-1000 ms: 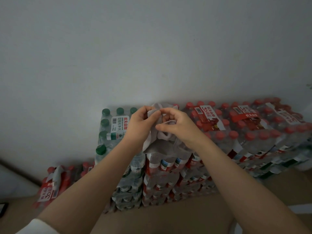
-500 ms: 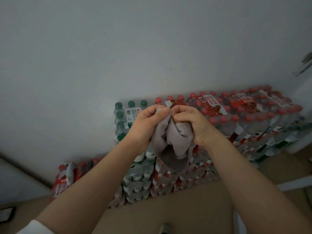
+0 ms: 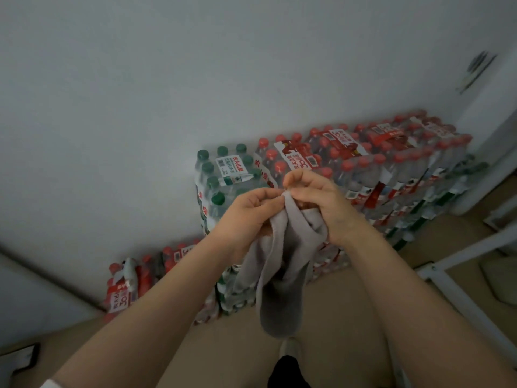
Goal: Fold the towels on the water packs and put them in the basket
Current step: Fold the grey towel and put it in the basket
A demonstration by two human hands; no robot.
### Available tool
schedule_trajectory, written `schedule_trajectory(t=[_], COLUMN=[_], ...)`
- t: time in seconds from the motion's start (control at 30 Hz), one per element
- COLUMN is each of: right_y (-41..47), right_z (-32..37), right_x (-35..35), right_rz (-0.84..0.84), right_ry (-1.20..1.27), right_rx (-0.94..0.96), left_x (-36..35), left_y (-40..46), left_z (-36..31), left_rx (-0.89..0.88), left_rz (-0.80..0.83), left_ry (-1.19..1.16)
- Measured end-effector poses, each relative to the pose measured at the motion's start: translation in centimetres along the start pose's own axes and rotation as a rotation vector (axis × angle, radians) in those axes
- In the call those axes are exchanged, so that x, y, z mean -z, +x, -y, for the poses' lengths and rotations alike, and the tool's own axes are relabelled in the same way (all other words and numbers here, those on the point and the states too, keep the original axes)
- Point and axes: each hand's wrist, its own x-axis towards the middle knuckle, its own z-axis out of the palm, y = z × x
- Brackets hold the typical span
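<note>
Stacked water packs line the wall. In front of them my grey towel hangs lengthwise, pointing floorward (bunched). My left hand and right hand pinch its top edge with curled fingertips.

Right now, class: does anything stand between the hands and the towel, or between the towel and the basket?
Nothing separates them: the left hand and right hand both pinch the towel, which hangs clear of the water packs. No basket is in view, so that path cannot be judged.
</note>
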Motion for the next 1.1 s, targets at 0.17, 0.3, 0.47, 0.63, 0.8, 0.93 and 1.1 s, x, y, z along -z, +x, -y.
schedule_trajectory(t=[0.17, 0.3, 0.47, 0.63, 0.8, 0.93, 1.1], right_y=[-0.7, -1.6, -1.7, -0.6, 0.9, 2.7, 3.4], right_z=[-0.4, 0.2, 2.1, 2.4, 2.6, 2.2, 0.7], right_x=[-1.0, 0.4, 2.4, 4.4, 5.9, 6.1, 4.9], right_rz=[-0.286, -0.383, -0.323, -0.334, -0.417, -0.505, -0.257], right_ry=[-0.305, -0.769, -0.875, -0.742, -0.242, -0.462, -0.541], right_rx=[0.127, 0.149, -0.026, -0.456, -0.278, -0.062, 0.003], left_x=[0.2, 0.4, -0.1, -0.4, -0.5, -0.9, -2.0], left_y=[-0.7, -0.2, 1.0, 2.9, 5.0, 6.1, 7.2], left_z=[0.6, 0.3, 0.8, 0.9, 0.5, 0.8, 0.3], left_rx=[-0.019, -0.145, -0.205, -0.208, -0.133, -0.093, -0.103], left_rz=[0.018, -0.164, -0.201, -0.224, -0.245, -0.161, 0.005], left_ry=[0.109, 0.023, 0.076, 0.125, 0.215, 0.341, 0.311])
